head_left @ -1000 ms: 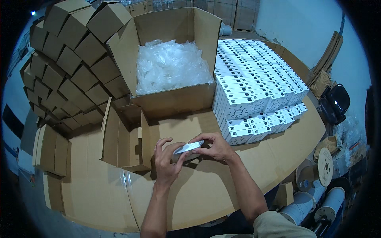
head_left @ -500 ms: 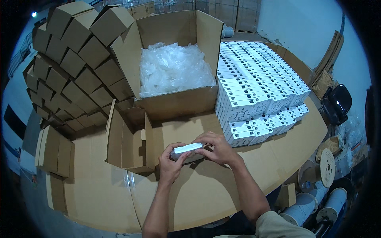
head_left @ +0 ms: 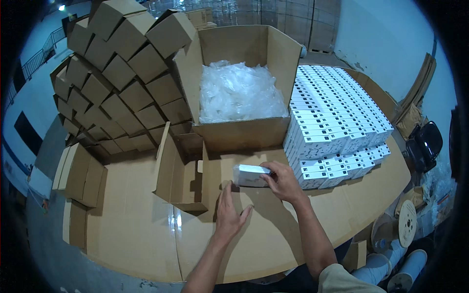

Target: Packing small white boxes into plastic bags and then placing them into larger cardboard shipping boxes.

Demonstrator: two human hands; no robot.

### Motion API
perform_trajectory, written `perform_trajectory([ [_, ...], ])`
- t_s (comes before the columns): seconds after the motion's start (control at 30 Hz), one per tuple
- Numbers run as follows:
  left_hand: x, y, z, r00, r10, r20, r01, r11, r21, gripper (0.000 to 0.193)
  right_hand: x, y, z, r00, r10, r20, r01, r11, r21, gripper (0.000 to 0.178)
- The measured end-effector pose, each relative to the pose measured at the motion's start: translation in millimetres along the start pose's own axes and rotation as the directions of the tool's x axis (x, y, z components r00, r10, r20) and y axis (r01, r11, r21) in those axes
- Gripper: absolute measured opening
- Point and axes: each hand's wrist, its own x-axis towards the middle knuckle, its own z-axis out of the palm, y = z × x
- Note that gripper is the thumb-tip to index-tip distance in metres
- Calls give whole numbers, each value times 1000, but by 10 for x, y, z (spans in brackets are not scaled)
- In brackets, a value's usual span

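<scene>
Stacked brown cartons (head_left: pixel 117 73), cropped on top, a white box block (head_left: pixel 337 117) and a large carton (head_left: pixel 242 136) of plastic bags (head_left: pixel 239 93) rim the table (head_left: pixel 132 219). Left stands a narrower open carton (head_left: pixel 168 168). Between it and the block, the right hand (head_left: pixel 283 183) pinches a slim box (head_left: pixel 250 176), partly hidden, long axis left-right; the left hand (head_left: pixel 229 215), open, is near.

Looks down and forward from the person's head, high at the near edge of the surface (head_left: pixel 129 229), through a wide fisheye lens. Takes in both hands (head_left: pixel 230 216) fairly close, and reaches beyond the far right corner to a pale wall (head_left: pixel 381 41).
</scene>
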Motion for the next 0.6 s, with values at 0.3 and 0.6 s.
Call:
perform_trajectory([
  [0.3,-814,116,-257,986,60,156,-127,873,471,71,652,-355,514,977,-58,-206,119,948,295,24],
  [0.6,-947,142,-282,987,69,146,-131,876,465,67,1284,-520,1029,978,-148,-143,190,917,351,24],
])
